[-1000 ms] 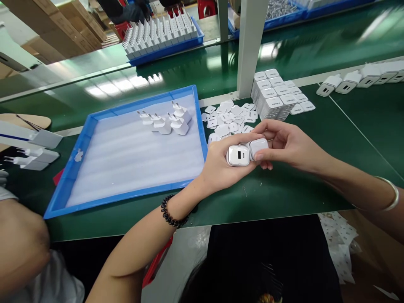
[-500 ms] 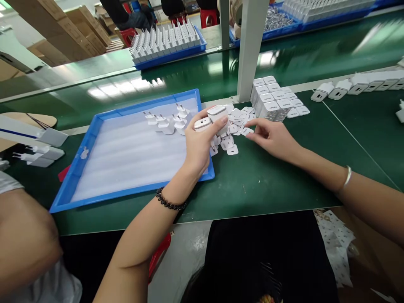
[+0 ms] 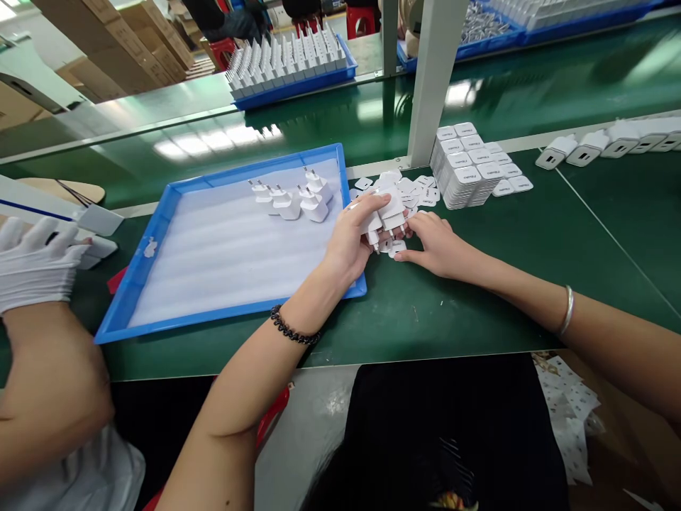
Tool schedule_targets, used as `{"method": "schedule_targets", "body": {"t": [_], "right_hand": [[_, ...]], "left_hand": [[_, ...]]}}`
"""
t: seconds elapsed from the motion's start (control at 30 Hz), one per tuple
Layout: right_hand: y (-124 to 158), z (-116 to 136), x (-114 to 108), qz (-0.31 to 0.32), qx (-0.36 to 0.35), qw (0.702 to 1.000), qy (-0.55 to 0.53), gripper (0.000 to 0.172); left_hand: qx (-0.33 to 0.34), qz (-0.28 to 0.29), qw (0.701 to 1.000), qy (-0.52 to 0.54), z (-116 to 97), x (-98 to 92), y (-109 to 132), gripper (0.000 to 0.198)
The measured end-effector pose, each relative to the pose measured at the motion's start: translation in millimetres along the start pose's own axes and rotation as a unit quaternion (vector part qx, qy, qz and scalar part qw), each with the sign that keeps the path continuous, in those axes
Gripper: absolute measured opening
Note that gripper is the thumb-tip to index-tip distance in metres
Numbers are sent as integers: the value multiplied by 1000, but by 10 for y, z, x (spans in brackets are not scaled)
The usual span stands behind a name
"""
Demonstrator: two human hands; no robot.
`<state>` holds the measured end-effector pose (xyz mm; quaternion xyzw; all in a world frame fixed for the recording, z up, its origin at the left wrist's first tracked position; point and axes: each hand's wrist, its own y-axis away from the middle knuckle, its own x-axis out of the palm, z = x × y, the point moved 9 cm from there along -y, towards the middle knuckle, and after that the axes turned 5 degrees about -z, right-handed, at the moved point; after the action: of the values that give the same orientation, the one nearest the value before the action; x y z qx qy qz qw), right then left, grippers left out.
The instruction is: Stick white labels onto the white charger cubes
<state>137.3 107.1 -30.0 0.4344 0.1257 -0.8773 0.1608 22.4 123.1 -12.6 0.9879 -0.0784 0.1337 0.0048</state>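
Observation:
My left hand is closed around two white plug chargers, their prongs pointing down and toward me. Just to the right, my right hand has its thumb and fingers apart, with the fingertips close to the chargers' prongs; whether they touch is unclear. Loose white cards with rounded corners lie scattered behind and under the hands. Left of them, several white chargers stand prongs-up in a blue tray lined with white foam.
Stacked white cards stand beside a grey post. A row of chargers lies at the right. Across the bench is a filled blue tray. At the left, another person's gloved hand is near white chargers.
My left hand has turned the chargers so their prongs now point down toward me, and has lowered slightly. My right hand has moved left, close to them. The other person's gloved hand has come into view.

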Motion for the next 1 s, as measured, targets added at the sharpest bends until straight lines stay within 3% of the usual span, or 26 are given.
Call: {"method": "schedule_targets", "body": {"t": [0.1, 0.23, 0.33, 0.47, 0.57, 0.67, 0.77, 0.83, 1.0], "right_hand": [[-16, -5, -7, 15, 12, 1000, -4, 26], [-15, -26, -41, 27, 20, 999, -32, 28], [5, -93, -128, 21, 23, 997, -66, 23], [41, -266, -372, -29, 64, 978, -197, 24], [110, -308, -638, -109, 81, 946, -294, 26], [233, -241, -873, -182, 77, 909, -367, 22], [336, -148, -961, -190, 73, 873, -443, 16], [374, -72, -988, -177, 57, 869, -459, 12], [423, 118, -981, -139, 2, 899, -415, 13]], "left_hand": [[-39, -6, 998, 44, 49, 19, 16, 15], [-76, -53, 993, 75, 45, 49, 117, 18], [-52, -85, 993, 69, -31, 41, 178, 23], [-11, -74, 996, 51, -104, 60, 198, 25], [36, -78, 996, 5, -163, 49, 210, 36], [127, -65, 986, -89, -284, 99, 259, 42], [211, -26, 961, -177, -368, 219, 345, 41], [253, -4, 940, -227, -399, 293, 408, 40], [325, 33, 890, -319, -457, 427, 519, 40]]}}
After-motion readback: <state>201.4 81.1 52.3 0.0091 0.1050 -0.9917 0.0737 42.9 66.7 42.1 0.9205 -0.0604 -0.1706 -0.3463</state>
